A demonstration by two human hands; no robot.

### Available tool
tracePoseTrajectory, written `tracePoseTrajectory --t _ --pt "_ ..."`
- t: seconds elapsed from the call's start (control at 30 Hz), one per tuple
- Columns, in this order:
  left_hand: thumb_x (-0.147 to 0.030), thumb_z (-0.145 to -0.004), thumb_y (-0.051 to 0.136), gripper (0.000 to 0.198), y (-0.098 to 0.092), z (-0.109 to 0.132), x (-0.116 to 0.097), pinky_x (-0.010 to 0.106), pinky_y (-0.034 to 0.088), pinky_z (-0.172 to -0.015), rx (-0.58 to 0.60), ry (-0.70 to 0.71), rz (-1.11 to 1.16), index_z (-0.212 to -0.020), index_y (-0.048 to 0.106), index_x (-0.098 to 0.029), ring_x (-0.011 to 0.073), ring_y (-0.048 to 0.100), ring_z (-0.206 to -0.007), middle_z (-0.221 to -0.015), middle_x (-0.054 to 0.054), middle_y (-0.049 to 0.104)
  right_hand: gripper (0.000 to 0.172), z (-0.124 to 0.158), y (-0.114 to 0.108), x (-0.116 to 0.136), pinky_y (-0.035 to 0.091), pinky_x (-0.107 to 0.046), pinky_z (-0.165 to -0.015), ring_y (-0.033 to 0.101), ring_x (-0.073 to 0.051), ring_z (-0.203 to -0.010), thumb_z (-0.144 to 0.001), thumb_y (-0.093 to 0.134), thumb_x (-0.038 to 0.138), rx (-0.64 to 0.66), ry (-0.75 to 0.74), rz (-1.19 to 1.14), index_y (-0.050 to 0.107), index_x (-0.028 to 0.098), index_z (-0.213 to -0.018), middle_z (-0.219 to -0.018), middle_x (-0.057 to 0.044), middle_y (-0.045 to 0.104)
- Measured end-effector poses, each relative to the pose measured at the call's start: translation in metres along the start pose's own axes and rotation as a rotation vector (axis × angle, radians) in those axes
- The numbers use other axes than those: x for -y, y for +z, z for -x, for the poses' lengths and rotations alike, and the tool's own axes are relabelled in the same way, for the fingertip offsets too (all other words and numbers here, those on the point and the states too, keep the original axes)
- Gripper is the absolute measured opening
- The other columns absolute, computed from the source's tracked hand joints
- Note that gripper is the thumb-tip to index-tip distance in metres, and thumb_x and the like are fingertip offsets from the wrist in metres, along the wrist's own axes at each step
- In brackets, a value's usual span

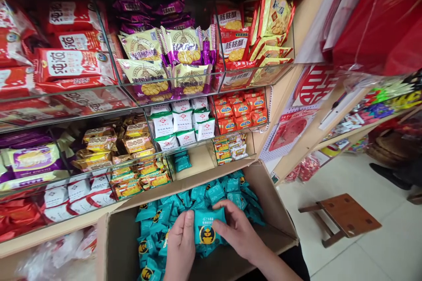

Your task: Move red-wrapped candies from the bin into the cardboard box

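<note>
Both my hands are over an open cardboard box (280, 210) filled with teal snack packets (171, 204). Between them, one teal snack packet (201, 221) faces up, its white print and round black-and-yellow emblem showing. My left hand (180, 241) grips the left side, with the thumb upright along its edge. On the opposite side, the curved fingers and thumb of my right hand (239, 232) hold the packet. Whether other packets lie beneath the held one, I cannot tell. A few similar teal packets (182, 161) are in a shelf compartment just behind the box.
Glass-fronted shelves hold red packets (74, 63), cream-and-purple biscuit packets (145, 77), white packets (183, 120) and small orange packets (242, 109). A low wooden stool (351, 215) stands on the tiled floor (379, 250) at right, near a person's dark shoe (391, 175). Red goods (379, 22) hang upper right.
</note>
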State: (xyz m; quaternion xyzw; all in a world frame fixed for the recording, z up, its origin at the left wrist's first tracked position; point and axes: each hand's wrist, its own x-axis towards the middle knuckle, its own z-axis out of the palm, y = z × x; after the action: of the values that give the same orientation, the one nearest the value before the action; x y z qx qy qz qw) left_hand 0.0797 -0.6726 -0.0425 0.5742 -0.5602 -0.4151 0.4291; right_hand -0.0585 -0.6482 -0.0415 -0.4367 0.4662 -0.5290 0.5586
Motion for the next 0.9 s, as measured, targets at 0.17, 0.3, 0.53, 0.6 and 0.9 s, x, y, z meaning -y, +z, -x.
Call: tracePoseTrajectory --t 0.17,0.3,0.53,0.6,0.9 --pt "-0.050 -0.081 0.039 0.038 -0.012 0.003 -0.008 0.025 0.034 -0.046 -0.002 0.078 -0.023 -0.053 0.037 -0.023 0.0139 0.037 -0.048 -0.050 -0.004 0.034 0.025 0.004 -0.007 0.025 0.036 -0.021 -0.053 0.046 -0.010 -0.059 -0.069 0.064 0.030 0.174 0.083 0.095 0.052 0.020 -0.089 -0.068 0.004 0.050" --pt "-0.039 -0.083 0.036 0.030 -0.062 -0.033 -0.015 0.028 0.040 -0.059 -0.011 0.386 -0.338 -0.065 0.052 -0.022 0.0176 0.050 -0.059 -0.062 0.002 0.052 0.026 -0.010 -0.021 0.056 0.042 -0.024 -0.060 0.053 -0.014 -0.068 -0.073 0.061 0.033 0.074 -0.050 0.336 0.054 0.020 -0.095 -0.078 0.000 0.057" --pt "-0.044 -0.081 0.032 0.035 -0.152 -0.128 -0.003 0.034 0.042 -0.068 -0.012 0.222 -0.923 -0.064 0.053 -0.021 0.0275 0.058 -0.074 -0.068 0.009 0.062 0.018 -0.104 -0.033 0.076 0.039 -0.027 -0.073 0.055 -0.016 -0.083 -0.076 0.057 0.020 0.149 -0.304 1.023 0.056 0.020 -0.094 -0.089 -0.001 0.061" --pt "-0.043 -0.083 0.029 0.038 -0.154 -0.134 0.007 0.031 0.043 -0.059 0.002 0.148 -0.893 -0.063 0.054 -0.022 0.0240 0.060 -0.064 -0.062 0.006 0.063 0.020 -0.139 -0.028 0.060 0.038 -0.025 -0.069 0.054 -0.015 -0.079 -0.071 0.061 0.015 0.233 -0.221 1.122 0.057 0.020 -0.089 -0.083 0.001 0.060" --pt "-0.035 -0.081 0.036 0.029 -0.160 -0.137 0.031 0.024 0.041 -0.056 0.009 0.060 -0.863 -0.072 0.061 -0.023 0.0209 0.064 -0.067 -0.067 0.003 0.068 0.017 -0.248 0.006 -0.038 0.047 -0.025 -0.058 0.055 -0.009 -0.063 -0.085 0.052 0.028 0.292 0.166 1.207 0.057 0.012 -0.089 -0.078 -0.001 0.058"
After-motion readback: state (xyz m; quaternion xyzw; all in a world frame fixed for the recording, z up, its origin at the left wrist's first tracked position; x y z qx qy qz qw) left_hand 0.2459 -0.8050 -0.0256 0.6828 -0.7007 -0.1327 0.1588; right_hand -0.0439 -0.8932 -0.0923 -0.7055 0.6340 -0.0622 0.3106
